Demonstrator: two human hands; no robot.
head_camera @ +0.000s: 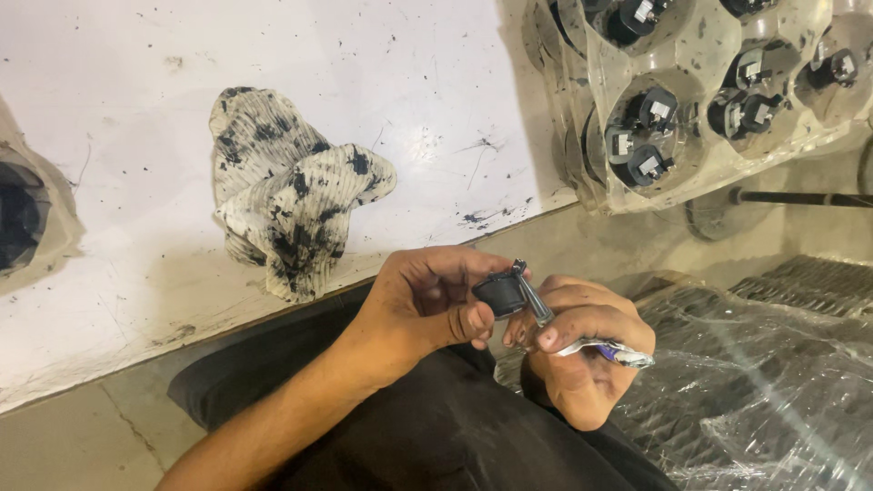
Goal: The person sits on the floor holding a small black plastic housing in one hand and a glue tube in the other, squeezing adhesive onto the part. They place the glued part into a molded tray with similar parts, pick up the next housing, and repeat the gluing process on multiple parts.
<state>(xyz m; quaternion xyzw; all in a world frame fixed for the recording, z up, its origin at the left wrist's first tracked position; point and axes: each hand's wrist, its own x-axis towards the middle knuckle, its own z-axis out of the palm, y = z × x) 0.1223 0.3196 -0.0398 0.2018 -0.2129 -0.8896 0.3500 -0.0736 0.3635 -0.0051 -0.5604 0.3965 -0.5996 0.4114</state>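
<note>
- Black round part [499, 295] sits low centre of view, held over the person's lap between both hands, clear of the white board.
- White board [273, 118] fills upper left, ink-flecked; its front edge runs diagonally from lower left up to right, just above the hands.
- Stained rag [291, 195] lies crumpled on the board near that edge, well apart from the hands.
- Clear plastic tray [718, 118] top right, moulded pockets holding more black round parts with small white tabs; it overhangs the board's right end.
- Crinkled clear plastic sheet [755, 382] covers the lower right, just beside the right hand; dark grooved surface shows beyond it.
- Open room: a narrow band between board edge and hands; lap in dark cloth below.
- Part looks small, squat, dark, matt; underside hidden by fingers.
- Left hand [427, 300] curled closed, thumb and fingertips pinching the part's side.
- Right hand [582, 350] closed in a fist round a thin metal tool [536, 305], shiny shaft, bluish-silver handle end sticking out right.
- Tool tip [519, 266] is at the part's top edge, appears touching.
</note>
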